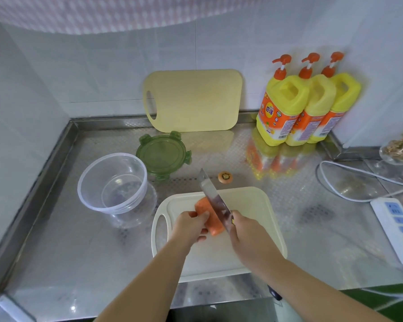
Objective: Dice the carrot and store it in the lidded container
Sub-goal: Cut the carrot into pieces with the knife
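Left hand [191, 226] is gripping the orange carrot chunk [207, 216] on the white plastic cutting board [254, 219], fingers curled over it. Right hand [247, 231] is clenching the handle of the steel-bladed kitchen knife [213, 196], blade sitting against the carrot, tip pointing twd the wall. Clear round plastic container [112, 182] is standing open left of the board, w/ its green round clip lid [162, 155] lying just behind. Cut-off carrot top [225, 177] is lying just past the board's far edge. Farther back a beige cutting board [196, 101] is leaning on the tiles, 3 yellow pump bottles [307, 108] in the corner. White power strip [398, 226] is lying off to the right, well apart.
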Tool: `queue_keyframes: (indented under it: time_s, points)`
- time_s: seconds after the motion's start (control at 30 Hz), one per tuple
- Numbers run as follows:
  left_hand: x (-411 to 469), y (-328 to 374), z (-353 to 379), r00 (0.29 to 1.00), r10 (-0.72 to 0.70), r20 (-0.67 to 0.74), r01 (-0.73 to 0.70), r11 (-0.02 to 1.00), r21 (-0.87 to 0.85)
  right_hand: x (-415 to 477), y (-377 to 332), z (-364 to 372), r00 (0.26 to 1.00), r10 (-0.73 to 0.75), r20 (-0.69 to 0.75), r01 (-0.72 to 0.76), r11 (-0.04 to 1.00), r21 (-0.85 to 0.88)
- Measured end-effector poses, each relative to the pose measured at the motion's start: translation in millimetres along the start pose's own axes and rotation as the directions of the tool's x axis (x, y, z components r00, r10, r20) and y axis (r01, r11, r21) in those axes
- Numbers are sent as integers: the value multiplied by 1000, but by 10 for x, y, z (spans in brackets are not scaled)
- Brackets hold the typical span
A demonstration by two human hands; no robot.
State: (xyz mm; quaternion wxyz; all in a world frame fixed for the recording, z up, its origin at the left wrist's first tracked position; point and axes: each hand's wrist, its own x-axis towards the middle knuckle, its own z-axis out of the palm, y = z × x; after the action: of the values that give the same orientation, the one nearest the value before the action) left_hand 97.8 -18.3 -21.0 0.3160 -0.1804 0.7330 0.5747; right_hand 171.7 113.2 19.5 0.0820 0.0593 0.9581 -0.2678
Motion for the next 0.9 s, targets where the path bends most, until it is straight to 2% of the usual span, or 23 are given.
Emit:
queue_keyframes:
  time_s: [0.27,0.5,0.9]
  points:
    - [23,25,54,1000,23,-7,-23,1000,4,-51,-23,58,999,49,18,-48,996,-79]
    - [4,33,1,997,-28,66,34,996,-78,-74,-58,69,999,50,16,-49,997,-64]
    - [-16,38,30,998,2,56,3,996,-86,-161,-109,17,994,95,48,-91,993,-69]
